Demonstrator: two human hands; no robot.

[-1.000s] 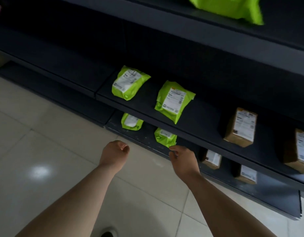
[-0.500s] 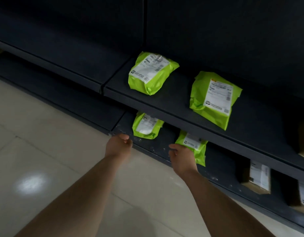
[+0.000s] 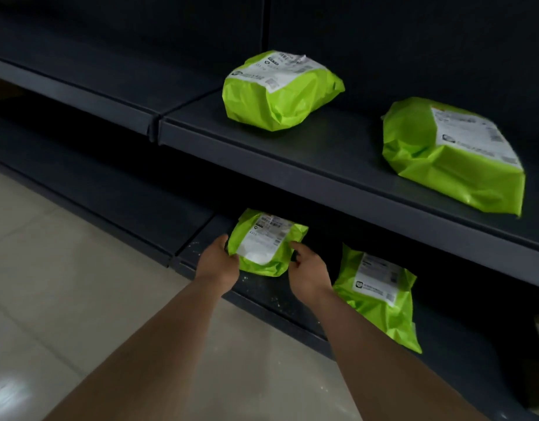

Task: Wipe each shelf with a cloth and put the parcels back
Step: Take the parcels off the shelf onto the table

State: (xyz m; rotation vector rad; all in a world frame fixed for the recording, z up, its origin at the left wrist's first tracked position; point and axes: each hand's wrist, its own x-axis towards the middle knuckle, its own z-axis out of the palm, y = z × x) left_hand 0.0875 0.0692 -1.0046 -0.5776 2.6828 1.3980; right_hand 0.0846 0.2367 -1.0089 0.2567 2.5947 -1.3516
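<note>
I see the green parcel [image 3: 266, 243] lying at the left end of the bottom shelf [image 3: 262, 296], close to its front edge. It is a soft bag of bright lime plastic, wrinkled and a bit puffed, with a white shipping label [image 3: 265, 235] on its top face; the print is too small to read. The left hand [image 3: 219, 265] grips the parcel's left edge, with the fingers curled around it. The right hand [image 3: 310, 275] holds the right edge, its thumb on top and its fingers bent under. A second green parcel [image 3: 380, 299] lies further right on the bottom shelf. White specks [image 3: 274, 299] are scattered along the front of this shelf. On the upper shelf [image 3: 322, 153], just above the bottom shelf, two more green parcels [image 3: 280, 92] lie apart.
</note>
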